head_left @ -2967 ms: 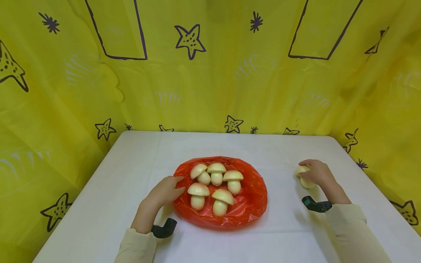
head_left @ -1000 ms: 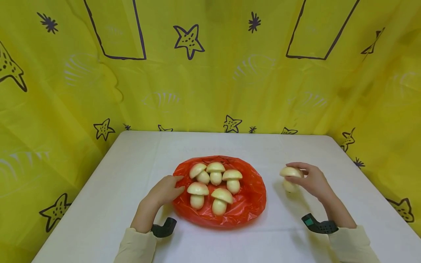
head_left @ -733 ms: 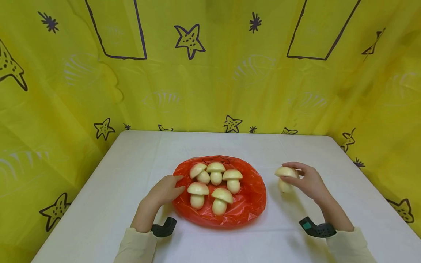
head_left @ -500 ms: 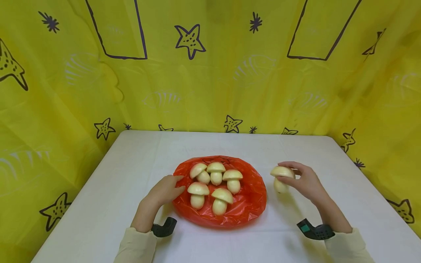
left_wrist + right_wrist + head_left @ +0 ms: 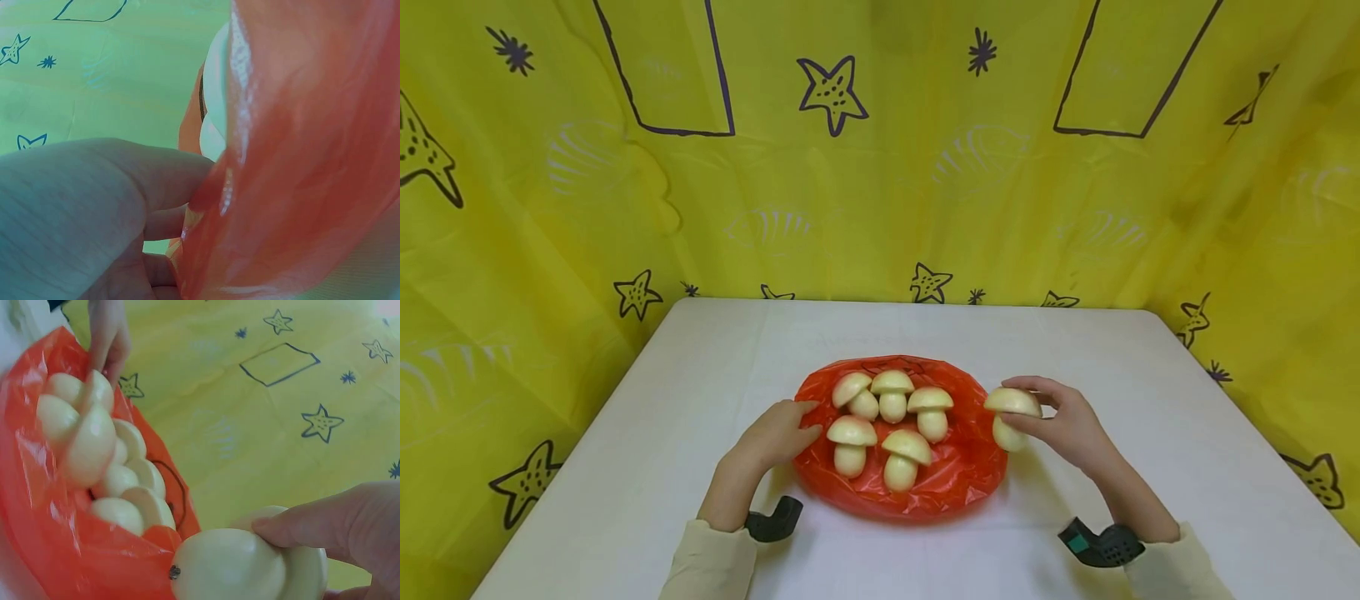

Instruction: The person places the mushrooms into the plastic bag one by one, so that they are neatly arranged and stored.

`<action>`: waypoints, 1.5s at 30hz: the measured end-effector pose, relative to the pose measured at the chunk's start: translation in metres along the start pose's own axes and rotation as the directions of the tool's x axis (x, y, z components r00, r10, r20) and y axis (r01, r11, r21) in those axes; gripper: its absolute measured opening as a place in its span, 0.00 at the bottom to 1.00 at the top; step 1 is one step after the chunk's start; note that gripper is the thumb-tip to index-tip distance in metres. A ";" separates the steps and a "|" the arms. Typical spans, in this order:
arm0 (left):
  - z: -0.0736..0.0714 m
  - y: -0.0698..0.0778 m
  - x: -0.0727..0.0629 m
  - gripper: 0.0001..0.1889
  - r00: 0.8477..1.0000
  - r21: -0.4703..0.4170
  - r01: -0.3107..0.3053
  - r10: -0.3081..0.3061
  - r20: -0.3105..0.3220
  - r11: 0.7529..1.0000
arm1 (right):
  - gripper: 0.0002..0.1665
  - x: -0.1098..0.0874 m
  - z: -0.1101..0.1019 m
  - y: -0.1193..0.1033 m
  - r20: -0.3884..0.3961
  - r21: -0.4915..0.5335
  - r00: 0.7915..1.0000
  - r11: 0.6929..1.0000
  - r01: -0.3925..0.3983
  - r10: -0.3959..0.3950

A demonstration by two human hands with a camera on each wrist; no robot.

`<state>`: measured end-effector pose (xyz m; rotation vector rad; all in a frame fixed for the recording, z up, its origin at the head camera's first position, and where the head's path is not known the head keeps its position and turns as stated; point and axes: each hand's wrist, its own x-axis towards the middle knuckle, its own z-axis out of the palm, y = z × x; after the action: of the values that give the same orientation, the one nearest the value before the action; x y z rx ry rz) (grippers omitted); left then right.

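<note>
A red plastic bag point(image 5: 955, 483) lies spread open on the table, with several pale cream toy mushrooms point(image 5: 904, 458) inside. At its left rim my left hand point(image 5: 775, 435) pinches the plastic; the left wrist view shows the thumb on one side of the edge of the bag point(image 5: 300, 156) and fingers on the other. My right hand point(image 5: 1067, 421) holds another mushroom point(image 5: 1011, 402) by its cap, stem down, at the bag's right edge. In the right wrist view, the held mushroom's stem point(image 5: 225, 565) has a small dark spot at its end.
The table point(image 5: 775, 333) has a white top with rounded far corners. Yellow curtains point(image 5: 880, 183) printed with stars and fish hang behind it and along both sides. Dark wrist devices point(image 5: 775, 520) sit on both forearms, below beige sleeves point(image 5: 711, 562).
My right hand has picked up the mushroom from the right side of the table and carried it left to the bag's right edge. My left hand has stayed on the bag's rim.
</note>
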<state>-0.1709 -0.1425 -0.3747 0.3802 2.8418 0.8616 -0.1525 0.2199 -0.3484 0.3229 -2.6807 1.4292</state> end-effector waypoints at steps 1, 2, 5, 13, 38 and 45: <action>0.000 0.000 0.000 0.19 1.000 -0.002 0.001 -0.001 0.001 1.000 | 0.23 -0.001 0.002 -0.001 0.003 0.010 1.000 1.000 0.006 -0.006; 0.001 0.000 0.000 0.19 1.000 -0.005 0.003 -0.003 0.003 1.000 | 0.22 -0.002 0.004 -0.002 0.002 0.020 1.000 1.000 0.011 -0.011; 0.001 0.000 0.000 0.19 1.000 -0.003 -0.002 0.002 0.004 1.000 | 0.23 -0.003 0.007 -0.006 -0.018 0.039 1.000 0.999 0.014 -0.014; 0.002 -0.001 0.000 0.19 1.000 0.007 -0.005 0.005 0.001 1.000 | 0.24 -0.005 0.016 -0.018 -0.038 0.082 0.999 0.997 -0.011 0.014; 0.002 -0.004 0.002 0.19 1.000 0.011 -0.008 0.008 0.000 1.000 | 0.20 -0.015 0.077 -0.024 0.012 -0.135 0.991 0.981 0.137 -0.136; 0.002 -0.004 0.002 0.19 1.000 0.017 -0.023 0.023 -0.007 1.000 | 0.20 -0.016 0.084 -0.022 0.004 -0.162 0.991 0.978 0.131 -0.132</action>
<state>-0.1734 -0.1443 -0.3787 0.4137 2.8587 0.8453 -0.1299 0.1412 -0.3804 0.4704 -2.6911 1.1655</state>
